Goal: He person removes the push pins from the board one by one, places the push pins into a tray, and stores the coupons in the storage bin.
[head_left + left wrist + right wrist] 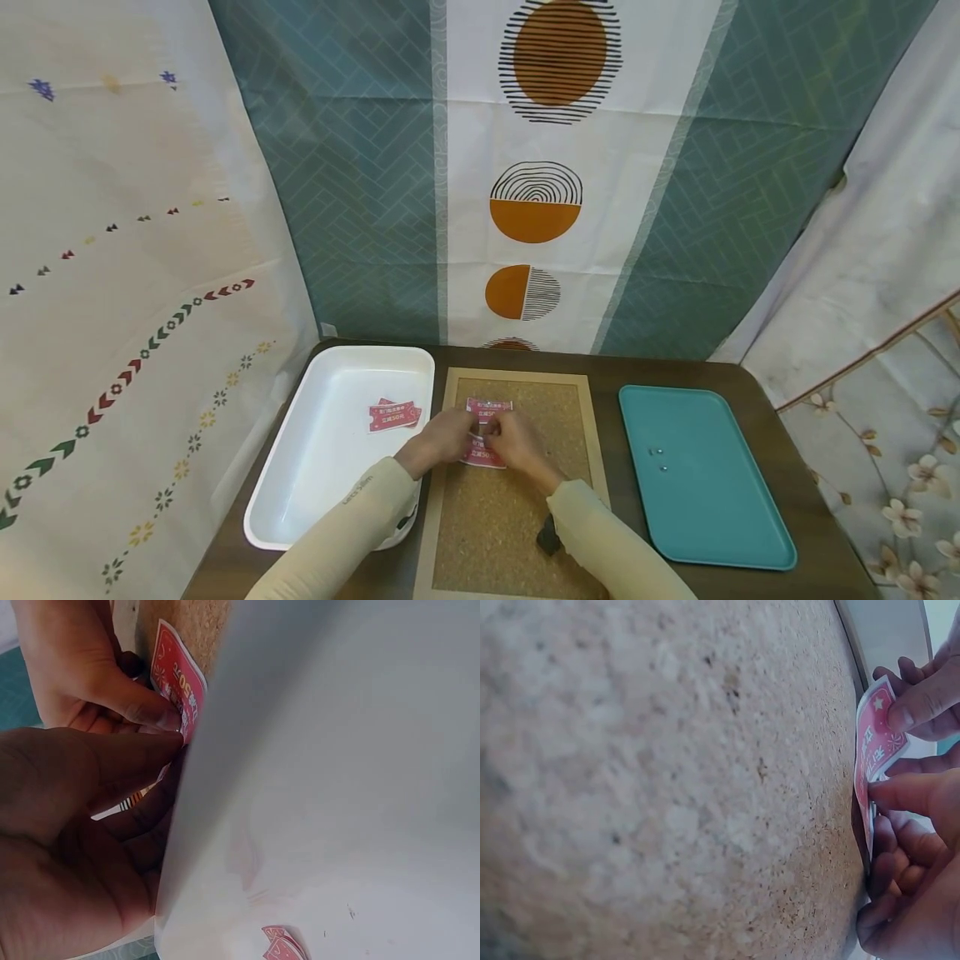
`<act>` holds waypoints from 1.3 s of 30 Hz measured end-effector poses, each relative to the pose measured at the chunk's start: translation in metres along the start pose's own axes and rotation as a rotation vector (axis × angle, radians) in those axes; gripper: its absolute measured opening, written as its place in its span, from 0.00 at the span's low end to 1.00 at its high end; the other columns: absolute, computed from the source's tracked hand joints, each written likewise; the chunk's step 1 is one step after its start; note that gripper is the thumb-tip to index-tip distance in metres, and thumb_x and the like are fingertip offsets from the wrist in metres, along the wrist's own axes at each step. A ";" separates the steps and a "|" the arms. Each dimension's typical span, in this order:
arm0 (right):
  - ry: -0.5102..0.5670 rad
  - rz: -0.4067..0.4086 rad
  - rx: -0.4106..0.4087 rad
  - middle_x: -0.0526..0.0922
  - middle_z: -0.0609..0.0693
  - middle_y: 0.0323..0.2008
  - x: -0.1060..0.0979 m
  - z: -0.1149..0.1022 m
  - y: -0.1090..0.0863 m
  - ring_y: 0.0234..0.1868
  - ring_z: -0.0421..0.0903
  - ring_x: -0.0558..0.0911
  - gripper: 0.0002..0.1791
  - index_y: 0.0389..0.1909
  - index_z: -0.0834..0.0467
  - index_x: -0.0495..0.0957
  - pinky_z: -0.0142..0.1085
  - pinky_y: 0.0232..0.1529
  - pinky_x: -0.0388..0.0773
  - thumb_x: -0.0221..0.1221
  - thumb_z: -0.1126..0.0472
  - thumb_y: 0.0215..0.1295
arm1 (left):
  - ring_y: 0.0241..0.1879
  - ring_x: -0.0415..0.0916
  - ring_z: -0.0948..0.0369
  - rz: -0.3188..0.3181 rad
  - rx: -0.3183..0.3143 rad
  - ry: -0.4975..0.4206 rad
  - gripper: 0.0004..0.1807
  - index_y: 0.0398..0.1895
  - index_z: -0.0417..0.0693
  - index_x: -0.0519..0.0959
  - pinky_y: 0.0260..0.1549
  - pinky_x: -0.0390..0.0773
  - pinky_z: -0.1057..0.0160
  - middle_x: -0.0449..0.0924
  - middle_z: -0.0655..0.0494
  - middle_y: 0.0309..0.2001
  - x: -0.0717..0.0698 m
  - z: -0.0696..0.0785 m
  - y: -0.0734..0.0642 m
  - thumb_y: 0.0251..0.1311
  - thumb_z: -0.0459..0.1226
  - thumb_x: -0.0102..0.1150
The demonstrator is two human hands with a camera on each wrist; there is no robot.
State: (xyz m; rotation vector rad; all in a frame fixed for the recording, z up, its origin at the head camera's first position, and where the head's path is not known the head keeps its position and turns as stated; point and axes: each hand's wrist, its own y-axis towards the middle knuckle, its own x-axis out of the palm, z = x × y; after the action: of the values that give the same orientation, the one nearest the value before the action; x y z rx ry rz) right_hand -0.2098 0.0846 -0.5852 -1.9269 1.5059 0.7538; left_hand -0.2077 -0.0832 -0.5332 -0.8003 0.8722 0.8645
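Over the cork board (525, 517), both hands meet at a red paper coupon (482, 454) with white print. My left hand (450, 435) pinches one end of it, thumb on the printed face, as the right wrist view shows. At the coupon's near part, my right hand (516, 442) has thumb and fingertip together on a tiny silver thumbtack (885, 777), mostly hidden by the fingers. Just above lies another red coupon (487, 407) on the board, partly covered by the hands. In the right wrist view the held coupon (877, 724) bends away from the cork.
Left of the board stands a white tray (322, 467) with a few red coupons (393, 416) inside. A teal tray (712, 492) on the right carries several small silver thumbtacks (663, 468). The dark table (611, 450) ends at a curtain behind.
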 end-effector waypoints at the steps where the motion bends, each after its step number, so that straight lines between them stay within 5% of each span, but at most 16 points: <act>1: 0.001 0.002 -0.002 0.81 0.46 0.28 0.000 0.000 0.000 0.28 0.41 0.77 0.02 0.36 0.57 0.86 0.33 0.27 0.72 0.67 0.62 0.69 | 0.33 0.76 0.58 0.000 0.000 0.000 0.11 0.50 0.40 0.85 0.35 0.81 0.59 0.85 0.50 0.39 0.000 0.000 0.000 0.66 0.31 0.65; 24: 0.026 0.019 -0.051 0.82 0.45 0.28 -0.003 0.000 0.000 0.29 0.42 0.77 0.02 0.38 0.58 0.87 0.33 0.29 0.73 0.69 0.63 0.68 | 0.35 0.77 0.58 0.006 -0.006 0.000 0.12 0.52 0.42 0.85 0.38 0.82 0.58 0.86 0.50 0.41 0.000 -0.004 0.004 0.66 0.32 0.66; 39: 0.029 -0.011 -0.001 0.80 0.45 0.25 -0.001 0.003 -0.002 0.26 0.41 0.77 0.04 0.34 0.54 0.86 0.33 0.25 0.72 0.67 0.61 0.71 | 0.36 0.76 0.58 -0.007 -0.023 -0.026 0.13 0.54 0.43 0.84 0.39 0.82 0.58 0.85 0.51 0.42 0.003 -0.002 -0.001 0.68 0.30 0.64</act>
State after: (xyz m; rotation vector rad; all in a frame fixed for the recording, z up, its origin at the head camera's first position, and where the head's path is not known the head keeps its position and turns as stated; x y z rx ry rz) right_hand -0.2087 0.0874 -0.5866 -1.9538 1.5111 0.7246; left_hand -0.2060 -0.0848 -0.5370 -0.8097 0.8373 0.8785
